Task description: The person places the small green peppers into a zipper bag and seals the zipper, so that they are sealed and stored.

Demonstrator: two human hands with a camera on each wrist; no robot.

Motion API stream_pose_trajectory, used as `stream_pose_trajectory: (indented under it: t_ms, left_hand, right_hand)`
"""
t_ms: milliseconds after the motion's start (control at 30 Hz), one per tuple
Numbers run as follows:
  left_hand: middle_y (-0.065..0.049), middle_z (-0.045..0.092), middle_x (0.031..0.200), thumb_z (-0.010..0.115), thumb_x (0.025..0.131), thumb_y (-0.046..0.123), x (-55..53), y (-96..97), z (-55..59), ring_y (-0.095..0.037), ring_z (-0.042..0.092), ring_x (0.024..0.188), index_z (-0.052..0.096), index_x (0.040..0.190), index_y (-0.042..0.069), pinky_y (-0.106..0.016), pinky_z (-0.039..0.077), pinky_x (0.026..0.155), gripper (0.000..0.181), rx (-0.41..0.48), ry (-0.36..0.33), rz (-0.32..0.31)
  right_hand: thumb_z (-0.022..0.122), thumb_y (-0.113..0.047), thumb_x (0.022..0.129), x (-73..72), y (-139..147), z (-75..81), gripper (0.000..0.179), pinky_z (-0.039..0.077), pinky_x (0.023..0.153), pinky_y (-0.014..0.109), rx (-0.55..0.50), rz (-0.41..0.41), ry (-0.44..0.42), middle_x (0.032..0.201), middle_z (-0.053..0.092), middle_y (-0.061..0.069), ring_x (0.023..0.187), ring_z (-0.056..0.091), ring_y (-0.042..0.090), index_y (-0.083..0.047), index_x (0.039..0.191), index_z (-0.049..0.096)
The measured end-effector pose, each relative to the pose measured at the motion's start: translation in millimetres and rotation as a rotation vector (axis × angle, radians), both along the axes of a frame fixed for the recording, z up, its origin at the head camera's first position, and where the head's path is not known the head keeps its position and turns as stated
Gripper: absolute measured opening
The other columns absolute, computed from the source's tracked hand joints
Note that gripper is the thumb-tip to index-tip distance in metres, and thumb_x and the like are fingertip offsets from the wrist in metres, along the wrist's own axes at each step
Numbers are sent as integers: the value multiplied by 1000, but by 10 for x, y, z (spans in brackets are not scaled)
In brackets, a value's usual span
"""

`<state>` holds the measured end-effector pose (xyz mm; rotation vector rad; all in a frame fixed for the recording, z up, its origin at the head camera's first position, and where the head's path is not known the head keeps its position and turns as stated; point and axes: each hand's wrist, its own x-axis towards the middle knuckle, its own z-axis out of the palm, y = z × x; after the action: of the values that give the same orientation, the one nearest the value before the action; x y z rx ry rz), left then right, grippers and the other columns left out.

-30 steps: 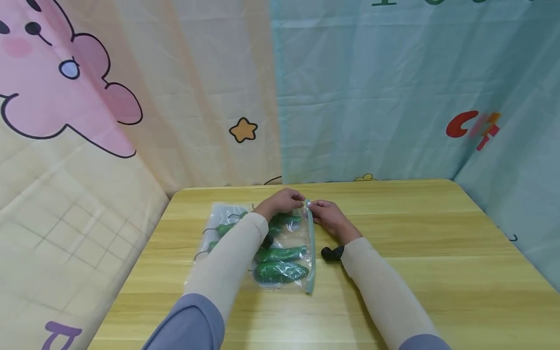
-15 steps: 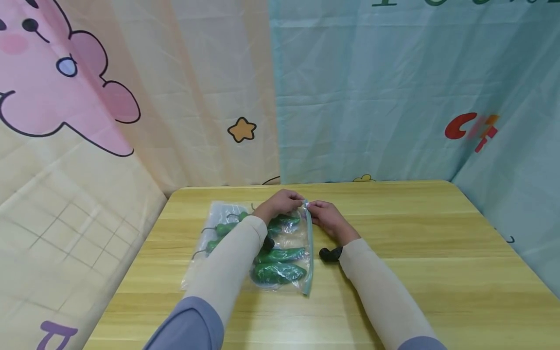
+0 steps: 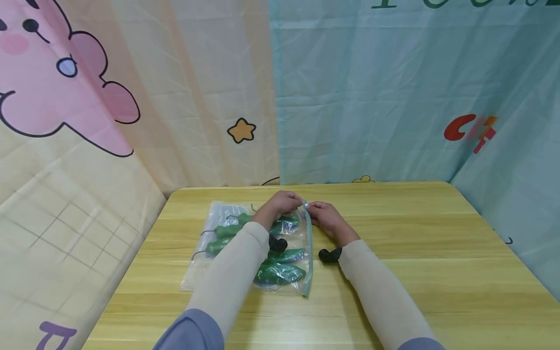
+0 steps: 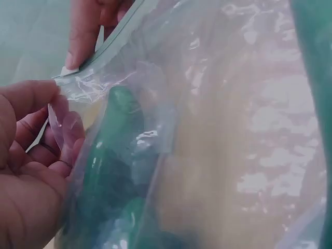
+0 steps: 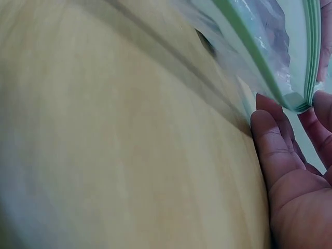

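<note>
A clear zip-top bag [image 3: 192, 279] lies on the table with several long green peppers [image 3: 280, 274] inside, their thin stems to the left. Its pale green zip strip [image 3: 309, 253] runs along the right edge. At the far end of that edge my left hand [image 3: 280, 204] pinches the bag's corner between thumb and fingers. My right hand [image 3: 331, 219] pinches the strip just beside it, the thumb on a small white slider [image 4: 70, 70] in the left wrist view. The right wrist view shows the strip's green bands [image 5: 311, 52] parted below the pinched end. My left forearm hides part of the peppers.
The wooden table [image 3: 415, 253] extends to the right of the bag. Printed curtains [image 3: 367, 97] stand behind and on both sides of it. A dark wrist-worn piece [image 3: 330, 255] juts from the right cuff, and another [image 3: 278, 244] overlaps the bag from the left cuff.
Both hands keep their hold at the bag's far corner. The left wrist has turned slightly, so its dark piece shows farther right over the peppers.
</note>
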<state>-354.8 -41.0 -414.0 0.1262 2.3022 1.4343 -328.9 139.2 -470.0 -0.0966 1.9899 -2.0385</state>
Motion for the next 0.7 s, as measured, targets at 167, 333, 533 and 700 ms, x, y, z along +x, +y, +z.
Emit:
stream_pose_trajectory:
  t_ms: [167,333,533,700]
  left_hand:
    - [-9,62,123,59,100,18,19,-29,-49,-28,57,115,71,112,7,-37,51,89,20,54,-1,41]
    - [-7,62,110,61,99,17,39,-30,-82,-22,56,99,70,107,5,-30,50,77,17,85,35,61]
    - [-6,61,106,60,99,17,67,-4,-98,-19,54,96,69,108,5,-28,48,75,17,81,73,76]
    - [-6,60,106,58,100,17,81,12,-87,-19,52,95,68,108,5,-29,46,75,18,65,86,66]
  right_hand:
    - [50,-21,105,-7,-7,-1,36,54,90,31,-15,29,6,123,57,14,105,59,18,7,124,58]
    - [51,-21,105,0,-19,24,33,54,87,29,-22,26,-4,118,58,13,101,59,18,6,121,60]
    - [52,-25,104,12,-25,71,36,54,88,30,23,15,-8,118,58,12,102,58,21,4,122,61]
    - [53,-26,104,35,-23,89,30,56,86,32,56,-11,-24,114,59,12,100,57,23,-1,117,64]
